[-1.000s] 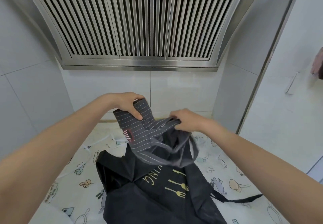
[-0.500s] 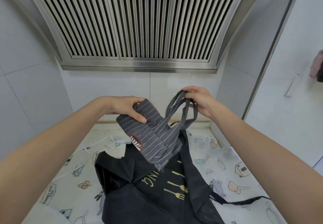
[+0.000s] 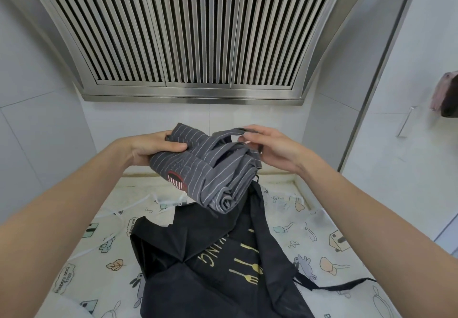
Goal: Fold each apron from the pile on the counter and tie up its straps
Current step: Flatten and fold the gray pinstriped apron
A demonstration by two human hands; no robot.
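Observation:
A grey striped apron (image 3: 213, 176), folded into a thick bundle with a red round logo, hangs in the air above the counter. My left hand (image 3: 151, 147) grips its left end, thumb on top. My right hand (image 3: 270, 149) pinches the apron's grey strap (image 3: 229, 133), which loops over the top of the bundle. Below, a black apron (image 3: 223, 255) with gold lettering and fork prints lies spread on the counter, one black strap (image 3: 342, 286) trailing to the right.
The counter carries a white cloth (image 3: 74, 263) printed with cartoon animals and houses. A steel range hood (image 3: 195, 35) hangs close overhead. White tiled walls close in at left and back; a steel-framed panel (image 3: 371, 89) stands at right.
My right hand has come down from its raised position and brought the strap over the bundle's top. The bundle has risen and turned more level in my left hand.

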